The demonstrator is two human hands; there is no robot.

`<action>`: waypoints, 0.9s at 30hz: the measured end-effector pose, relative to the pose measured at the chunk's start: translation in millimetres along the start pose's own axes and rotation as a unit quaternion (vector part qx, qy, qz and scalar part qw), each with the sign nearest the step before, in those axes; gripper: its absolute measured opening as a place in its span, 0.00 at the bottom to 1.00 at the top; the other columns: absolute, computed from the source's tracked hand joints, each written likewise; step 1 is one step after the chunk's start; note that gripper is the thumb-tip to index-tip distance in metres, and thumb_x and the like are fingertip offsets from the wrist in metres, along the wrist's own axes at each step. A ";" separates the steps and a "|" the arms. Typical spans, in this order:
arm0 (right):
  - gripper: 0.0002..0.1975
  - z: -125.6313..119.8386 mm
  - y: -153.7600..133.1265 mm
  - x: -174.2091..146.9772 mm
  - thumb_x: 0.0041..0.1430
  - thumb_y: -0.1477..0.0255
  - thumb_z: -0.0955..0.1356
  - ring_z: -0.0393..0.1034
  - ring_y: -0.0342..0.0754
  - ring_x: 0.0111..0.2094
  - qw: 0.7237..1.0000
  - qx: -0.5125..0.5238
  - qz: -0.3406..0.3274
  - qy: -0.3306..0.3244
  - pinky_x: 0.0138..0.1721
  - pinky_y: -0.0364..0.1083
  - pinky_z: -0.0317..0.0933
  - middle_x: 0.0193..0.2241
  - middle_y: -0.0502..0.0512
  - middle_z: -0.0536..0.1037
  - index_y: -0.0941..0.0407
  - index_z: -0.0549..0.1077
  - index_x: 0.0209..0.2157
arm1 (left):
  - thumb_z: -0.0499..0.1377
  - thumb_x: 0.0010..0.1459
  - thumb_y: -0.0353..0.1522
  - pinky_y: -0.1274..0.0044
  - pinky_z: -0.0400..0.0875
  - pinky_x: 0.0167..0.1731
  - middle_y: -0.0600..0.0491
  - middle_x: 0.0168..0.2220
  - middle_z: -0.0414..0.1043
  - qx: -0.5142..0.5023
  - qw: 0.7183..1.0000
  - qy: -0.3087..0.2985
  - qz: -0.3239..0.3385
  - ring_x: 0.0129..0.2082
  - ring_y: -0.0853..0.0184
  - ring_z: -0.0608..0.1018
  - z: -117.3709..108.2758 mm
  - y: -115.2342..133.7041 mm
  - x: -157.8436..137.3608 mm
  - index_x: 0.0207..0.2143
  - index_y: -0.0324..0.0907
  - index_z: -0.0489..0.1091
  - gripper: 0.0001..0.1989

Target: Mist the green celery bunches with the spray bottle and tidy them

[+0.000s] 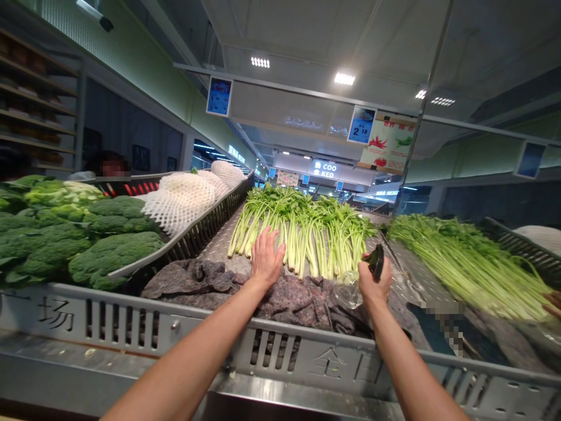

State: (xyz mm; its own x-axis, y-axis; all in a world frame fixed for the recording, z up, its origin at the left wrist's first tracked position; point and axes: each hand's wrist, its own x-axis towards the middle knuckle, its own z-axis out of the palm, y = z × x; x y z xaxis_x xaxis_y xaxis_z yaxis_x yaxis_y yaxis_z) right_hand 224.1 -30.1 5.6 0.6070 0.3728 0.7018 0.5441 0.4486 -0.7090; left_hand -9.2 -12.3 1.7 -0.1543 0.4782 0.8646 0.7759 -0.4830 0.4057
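My right hand [373,285] is wrapped round a spray bottle [349,290] with a black trigger head and a clear body, tilted at the right end of the celery. A row of celery [307,231] lies on the ridged metal shelf, leaves to the back and pale stalk ends towards me. Over the left stalks is my left hand [266,257], open with fingers spread; whether it touches them I cannot tell. Below both hands, a crumpled dark grey cloth [302,304] lies along the front of the display.
A grey slotted guard [210,327] runs along the front. To the left are broccoli heads [118,257] and pale vegetables in white foam nets [184,196], beside a black crate wall [205,216]. A mirror [464,234] stands at the right. Price signs [362,124] hang overhead.
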 end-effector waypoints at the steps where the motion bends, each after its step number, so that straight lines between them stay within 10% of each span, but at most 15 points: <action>1: 0.16 0.5 0.8 -0.5 0.38 0.70 0.63 0.64 0.48 0.31 1.000 0.003 -0.004 -0.006 0.36 0.46 0.55 0.30 0.53 0.72 0.57 0.69 0.34 | 0.43 0.55 0.38 0.64 0.53 0.51 0.45 0.55 0.54 0.000 1.000 0.002 0.001 0.54 0.59 0.58 0.1 0.0 -0.2 0.49 0.39 0.58 0.21; 27: 0.15 3.6 0.0 -6.0 0.39 0.71 0.63 0.64 0.46 0.31 0.999 0.025 -0.024 -0.021 0.36 0.44 0.56 0.31 0.51 0.72 0.56 0.69 0.34 | 0.44 0.55 0.38 0.64 0.53 0.51 0.45 0.55 0.54 0.000 1.000 0.003 -0.004 0.54 0.59 0.58 -1.2 1.4 -0.9 0.49 0.40 0.58 0.21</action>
State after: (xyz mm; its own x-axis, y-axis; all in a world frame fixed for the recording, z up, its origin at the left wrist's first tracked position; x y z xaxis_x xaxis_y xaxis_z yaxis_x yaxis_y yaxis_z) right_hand 218.3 -29.3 1.6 0.5560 0.3835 0.7374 0.5411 0.5064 -0.6714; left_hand -8.7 -14.3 1.9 -0.1632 0.4781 0.8630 0.7743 -0.4800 0.4124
